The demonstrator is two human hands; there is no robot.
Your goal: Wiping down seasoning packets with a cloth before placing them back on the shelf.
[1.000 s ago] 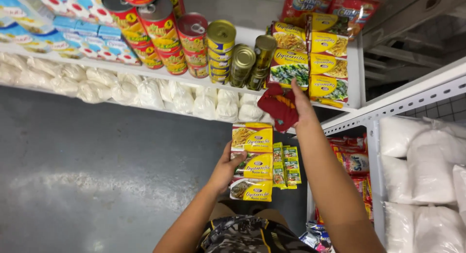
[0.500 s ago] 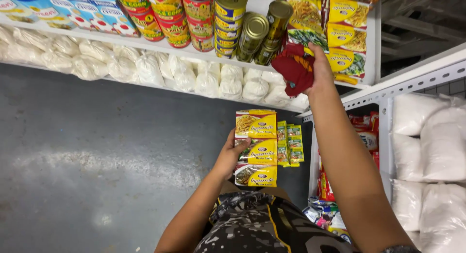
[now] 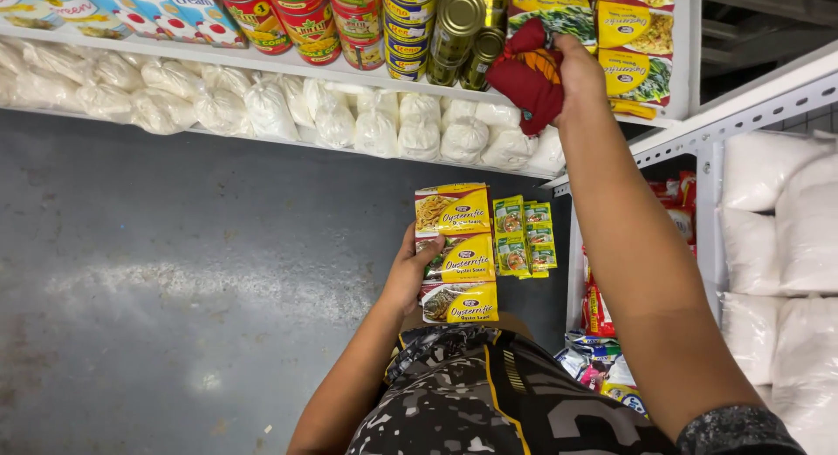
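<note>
I look down on a grey concrete floor [image 3: 175, 272] bounded by white metal shelving [image 3: 288, 67] stocked with knotted clear bags of white powder [image 3: 262, 106], and above them red tins [image 3: 301, 19] and gold-lidded cans [image 3: 458, 23].

My left hand [image 3: 410, 267] is curled around a strip of yellow-and-red sauce sachets [image 3: 454, 254], fingers clamped on its left edge; I count three sachets showing, held low over my lap. Hanging just beside them are small green seasoning packets [image 3: 522, 237], about six in two columns.

My right hand [image 3: 572, 71] is raised to the upper shelf, fingers closed on a dark red cloth [image 3: 528, 75] pressed against the cans. To wipe well, I judge I should keep the cloth flat and steady the cans. White sacks [image 3: 786, 237] fill the right-hand rack.
</note>
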